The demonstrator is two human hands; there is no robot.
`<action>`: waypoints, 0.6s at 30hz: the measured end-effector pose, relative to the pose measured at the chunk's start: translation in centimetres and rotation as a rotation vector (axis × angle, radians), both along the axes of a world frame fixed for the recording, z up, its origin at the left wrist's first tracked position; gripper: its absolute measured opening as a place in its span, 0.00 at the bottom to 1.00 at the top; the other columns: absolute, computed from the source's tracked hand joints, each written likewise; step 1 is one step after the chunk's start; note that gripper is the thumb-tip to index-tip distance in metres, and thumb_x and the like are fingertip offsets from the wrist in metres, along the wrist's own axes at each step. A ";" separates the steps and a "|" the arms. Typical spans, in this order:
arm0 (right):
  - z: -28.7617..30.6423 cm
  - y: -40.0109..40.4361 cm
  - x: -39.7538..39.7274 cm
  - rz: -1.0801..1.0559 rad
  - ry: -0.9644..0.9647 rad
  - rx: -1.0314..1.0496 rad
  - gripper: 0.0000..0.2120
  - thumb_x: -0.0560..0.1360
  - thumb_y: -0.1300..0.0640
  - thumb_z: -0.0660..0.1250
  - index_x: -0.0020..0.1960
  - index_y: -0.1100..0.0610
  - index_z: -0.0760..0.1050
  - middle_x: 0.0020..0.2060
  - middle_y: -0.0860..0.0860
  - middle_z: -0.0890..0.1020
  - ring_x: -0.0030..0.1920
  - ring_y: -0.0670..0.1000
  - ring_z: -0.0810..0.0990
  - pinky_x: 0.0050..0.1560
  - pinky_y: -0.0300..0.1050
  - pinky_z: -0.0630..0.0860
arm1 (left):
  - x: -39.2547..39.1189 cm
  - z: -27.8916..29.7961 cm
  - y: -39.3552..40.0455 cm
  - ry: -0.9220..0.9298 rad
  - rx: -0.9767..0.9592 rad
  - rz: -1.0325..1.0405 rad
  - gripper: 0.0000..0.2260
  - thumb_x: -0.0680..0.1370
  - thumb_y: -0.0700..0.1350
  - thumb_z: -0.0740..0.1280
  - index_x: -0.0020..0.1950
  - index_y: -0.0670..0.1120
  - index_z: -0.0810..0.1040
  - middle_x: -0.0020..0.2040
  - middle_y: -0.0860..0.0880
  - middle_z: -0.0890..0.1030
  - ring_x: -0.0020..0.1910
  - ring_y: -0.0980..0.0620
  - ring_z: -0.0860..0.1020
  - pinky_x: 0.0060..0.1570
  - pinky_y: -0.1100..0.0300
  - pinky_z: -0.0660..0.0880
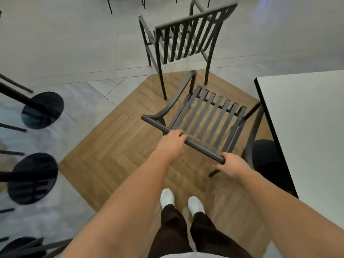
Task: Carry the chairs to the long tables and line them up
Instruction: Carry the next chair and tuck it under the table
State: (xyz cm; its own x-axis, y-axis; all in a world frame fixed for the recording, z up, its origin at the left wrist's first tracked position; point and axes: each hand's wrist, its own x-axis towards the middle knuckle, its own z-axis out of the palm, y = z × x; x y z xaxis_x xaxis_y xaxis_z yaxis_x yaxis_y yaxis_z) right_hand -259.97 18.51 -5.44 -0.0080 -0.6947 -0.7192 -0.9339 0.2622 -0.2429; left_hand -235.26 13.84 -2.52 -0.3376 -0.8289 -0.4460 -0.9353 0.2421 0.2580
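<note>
- This looks like a café or canteen dining area, not a home.
- Matching dark metal slatted armchairs [188, 40] stand on the floor, with more thin chair legs [109, 5] at the far edge.
- A white worktop [305, 118] with a dark edge stands on the right.
- Round black pedestal bases [43, 108] of other tables line the left side.
- The floor joins pale grey tiles [74, 38] to an inset of wood-look herringbone planks [115, 146], a commercial finish.

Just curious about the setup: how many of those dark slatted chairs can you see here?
2. One chair is gripped at its top rail by both hands beside the white table; another chair stands just beyond. Legs at the edges hint at more.
</note>
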 end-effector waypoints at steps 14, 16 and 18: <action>-1.3 0.1 1.2 -0.092 0.165 -0.068 0.19 0.81 0.54 0.65 0.71 0.45 0.74 0.53 0.48 0.83 0.51 0.52 0.82 0.54 0.52 0.82 | -0.5 -3.6 -5.8 -0.291 0.041 -0.234 0.13 0.83 0.43 0.63 0.65 0.53 0.78 0.57 0.48 0.82 0.59 0.44 0.78 0.64 0.46 0.68; -1.3 0.2 1.4 -0.090 0.192 -0.075 0.21 0.81 0.56 0.65 0.72 0.45 0.73 0.54 0.49 0.83 0.52 0.53 0.82 0.55 0.52 0.82 | -0.7 -3.5 -5.8 -0.310 0.030 -0.232 0.12 0.82 0.42 0.63 0.63 0.53 0.79 0.52 0.49 0.83 0.55 0.44 0.80 0.59 0.48 0.69; -1.2 0.3 1.6 -0.097 0.205 -0.072 0.22 0.81 0.57 0.65 0.73 0.45 0.72 0.56 0.50 0.83 0.53 0.53 0.82 0.56 0.51 0.82 | -0.8 -3.1 -5.9 -0.328 0.015 -0.243 0.12 0.82 0.41 0.63 0.62 0.52 0.80 0.47 0.50 0.81 0.51 0.45 0.80 0.51 0.50 0.67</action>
State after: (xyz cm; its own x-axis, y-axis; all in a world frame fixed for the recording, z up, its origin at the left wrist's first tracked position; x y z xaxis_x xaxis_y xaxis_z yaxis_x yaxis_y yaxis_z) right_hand -258.33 18.77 -6.66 -0.2177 -0.7330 -0.6445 -0.9369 0.3419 -0.0724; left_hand -236.09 7.98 -5.63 -0.3610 -0.7350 -0.5740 -0.8845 0.4649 -0.0390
